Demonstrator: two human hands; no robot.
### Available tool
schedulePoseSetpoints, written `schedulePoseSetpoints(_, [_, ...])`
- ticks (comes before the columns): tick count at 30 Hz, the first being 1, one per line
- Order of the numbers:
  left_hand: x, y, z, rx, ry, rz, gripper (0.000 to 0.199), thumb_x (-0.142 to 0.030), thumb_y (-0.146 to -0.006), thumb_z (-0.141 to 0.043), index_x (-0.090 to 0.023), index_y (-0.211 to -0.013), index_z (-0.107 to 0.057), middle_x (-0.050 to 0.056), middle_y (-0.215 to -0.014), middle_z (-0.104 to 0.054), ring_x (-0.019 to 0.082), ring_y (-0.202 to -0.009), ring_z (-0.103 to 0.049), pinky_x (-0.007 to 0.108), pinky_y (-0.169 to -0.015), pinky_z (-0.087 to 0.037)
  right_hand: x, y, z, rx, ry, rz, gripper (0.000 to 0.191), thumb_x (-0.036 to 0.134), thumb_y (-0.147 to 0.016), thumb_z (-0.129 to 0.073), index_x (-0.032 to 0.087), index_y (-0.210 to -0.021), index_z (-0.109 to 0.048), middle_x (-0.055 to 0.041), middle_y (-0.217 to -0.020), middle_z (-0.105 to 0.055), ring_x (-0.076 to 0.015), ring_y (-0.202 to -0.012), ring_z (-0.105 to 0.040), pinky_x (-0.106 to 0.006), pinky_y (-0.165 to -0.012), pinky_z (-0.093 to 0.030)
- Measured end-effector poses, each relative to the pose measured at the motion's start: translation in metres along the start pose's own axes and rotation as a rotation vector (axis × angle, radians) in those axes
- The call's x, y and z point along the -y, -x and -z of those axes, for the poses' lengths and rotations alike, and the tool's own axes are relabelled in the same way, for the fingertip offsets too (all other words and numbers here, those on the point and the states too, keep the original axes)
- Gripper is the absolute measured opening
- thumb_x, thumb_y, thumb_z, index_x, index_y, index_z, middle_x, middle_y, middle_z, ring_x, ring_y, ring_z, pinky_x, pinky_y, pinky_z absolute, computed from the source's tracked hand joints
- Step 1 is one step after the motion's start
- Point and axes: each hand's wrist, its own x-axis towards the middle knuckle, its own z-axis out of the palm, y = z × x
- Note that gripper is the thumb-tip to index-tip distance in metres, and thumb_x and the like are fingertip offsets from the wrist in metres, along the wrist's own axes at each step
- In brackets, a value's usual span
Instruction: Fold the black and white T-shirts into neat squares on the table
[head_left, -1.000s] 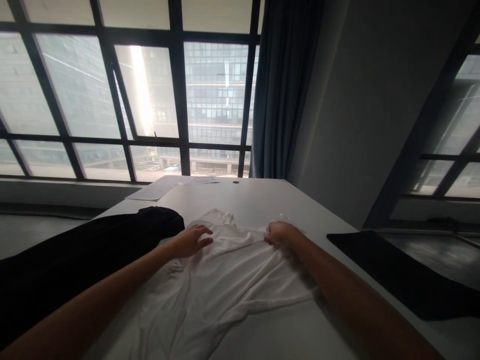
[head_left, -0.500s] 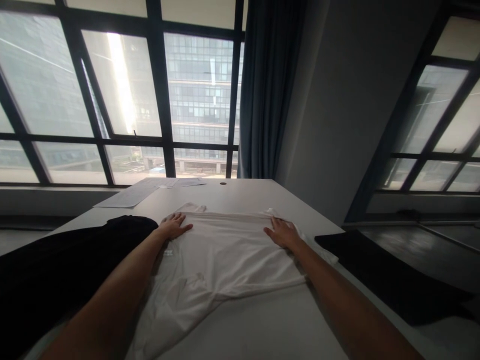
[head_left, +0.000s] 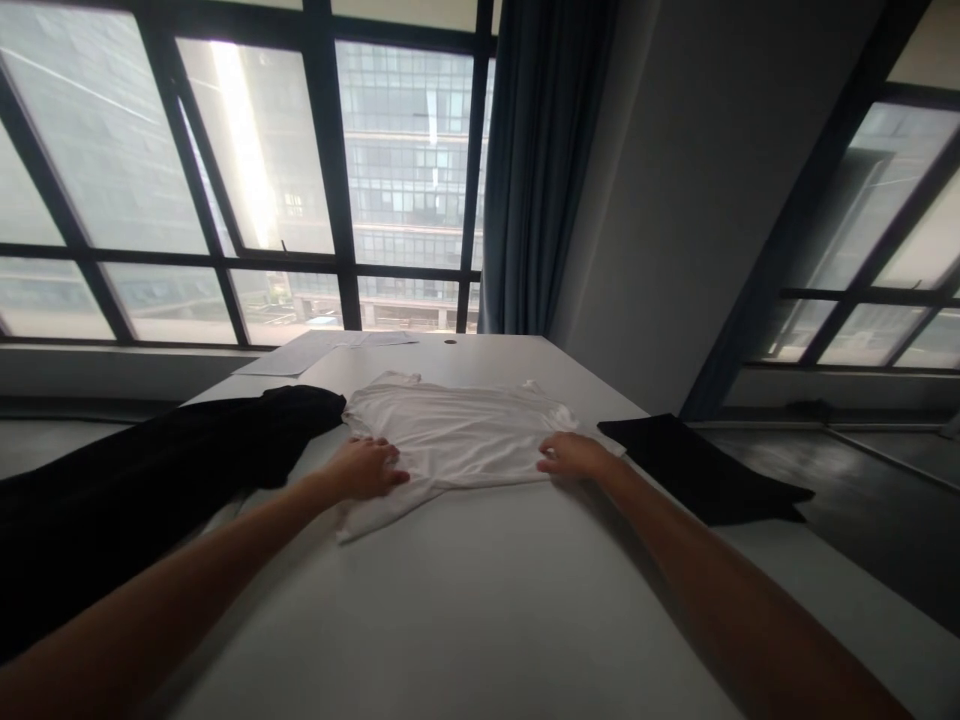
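A white T-shirt (head_left: 465, 430) lies spread and wrinkled across the white table (head_left: 465, 600), its lower left corner reaching toward me. My left hand (head_left: 367, 468) rests on the left part of the shirt near its lower edge, fingers slightly bent and thumb apart from them. At the lower right of the shirt is my right hand (head_left: 574, 455), fingers bent, with a gap between thumb and forefinger. Neither hand plainly grips the fabric.
Black cloth (head_left: 187, 460) lies along the left side of the table. Another black piece (head_left: 697, 470) hangs over the right edge. Paper sheets (head_left: 300, 352) lie at the far left, near a dark round cable hole (head_left: 450, 342). Windows and a blue curtain (head_left: 525, 170) stand behind.
Both hands have moved from the shirt's far edge to its nearer part. The shirt now lies farther from me and more wrinkled, its near left part drawn up. The camera view has shifted.
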Motion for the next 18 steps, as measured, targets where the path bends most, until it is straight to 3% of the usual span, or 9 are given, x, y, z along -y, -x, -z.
schedulePoseSetpoints(3, [0.000, 0.037, 0.001, 0.040, 0.013, 0.036, 0.058, -0.058, -0.085, -0.056, -0.022, -0.131, -0.062, 0.016, -0.143, -0.055, 0.039, -0.130, -0.051, 0.053, -0.108, -0.034, 0.010, 0.015, 0.000, 0.031, 0.013, 0.052, 0.052, 0.047, -0.085, -0.062, 0.020, -0.129, -0.066, -0.0126, -0.135, -0.062, -0.0298, -0.122, -0.058, -0.035, -0.097, -0.046])
schedulePoseSetpoints(5, [0.003, 0.054, 0.003, 0.027, 0.044, 0.078, 0.054, -0.053, -0.085, -0.057, -0.021, -0.128, -0.063, 0.016, -0.143, -0.055, 0.037, -0.127, -0.053, 0.050, -0.105, -0.038, 0.013, 0.023, 0.000, 0.019, -0.006, 0.069, 0.053, 0.048, -0.086, -0.061, 0.018, -0.130, -0.065, -0.0132, -0.132, -0.064, -0.0285, -0.120, -0.060, -0.033, -0.097, -0.045])
schedulePoseSetpoints(8, [0.005, 0.070, 0.006, -0.020, 0.080, 0.107, 0.040, -0.045, -0.083, -0.059, -0.020, -0.112, -0.068, 0.013, -0.129, -0.064, 0.033, -0.116, -0.060, 0.041, -0.096, -0.047, 0.008, 0.030, -0.002, -0.050, -0.047, 0.034, 0.048, 0.045, -0.088, -0.058, 0.017, -0.126, -0.067, -0.0123, -0.128, -0.067, -0.0261, -0.115, -0.062, -0.031, -0.095, -0.046])
schedulePoseSetpoints(11, [0.005, 0.082, 0.010, -0.152, 0.148, 0.123, 0.026, -0.041, -0.085, -0.057, -0.019, -0.094, -0.069, 0.009, -0.107, -0.070, 0.028, -0.104, -0.064, 0.037, -0.091, -0.049, -0.011, 0.035, -0.008, -0.112, -0.055, -0.026, 0.039, 0.038, -0.089, -0.056, 0.018, -0.119, -0.071, -0.0112, -0.125, -0.068, -0.0245, -0.113, -0.063, -0.029, -0.092, -0.045])
schedulePoseSetpoints(14, [0.004, 0.094, 0.018, -0.227, 0.450, -0.005, 0.031, -0.049, -0.085, -0.059, -0.018, -0.087, -0.065, 0.006, -0.091, -0.071, 0.022, -0.089, -0.065, 0.035, -0.085, -0.051, -0.037, 0.038, -0.015, -0.119, -0.068, -0.063, 0.033, 0.031, -0.090, -0.054, 0.018, -0.114, -0.073, -0.0110, -0.118, -0.071, -0.0235, -0.108, -0.065, -0.027, -0.090, -0.044])
schedulePoseSetpoints(16, [0.002, 0.101, 0.023, -0.103, 0.694, -0.143, 0.038, -0.054, -0.081, -0.065, -0.017, -0.087, -0.063, 0.006, -0.088, -0.071, 0.020, -0.084, -0.065, 0.034, -0.080, -0.053, -0.053, 0.038, -0.018, -0.106, -0.095, -0.099, 0.031, 0.031, -0.090, -0.054, 0.019, -0.109, -0.075, -0.0109, -0.115, -0.072, -0.0241, -0.106, -0.066, -0.027, -0.088, -0.045])
schedulePoseSetpoints(18, [-0.001, 0.107, 0.026, 0.110, 0.882, -0.239, 0.044, -0.056, -0.076, -0.072, -0.015, -0.092, -0.064, 0.008, -0.090, -0.073, 0.021, -0.084, -0.067, 0.034, -0.078, -0.054, -0.065, 0.037, -0.020, -0.108, -0.125, -0.130, 0.031, 0.031, -0.090, -0.054, 0.019, -0.109, -0.075, -0.0113, -0.114, -0.072, -0.0251, -0.105, -0.066, -0.028, -0.087, -0.046])
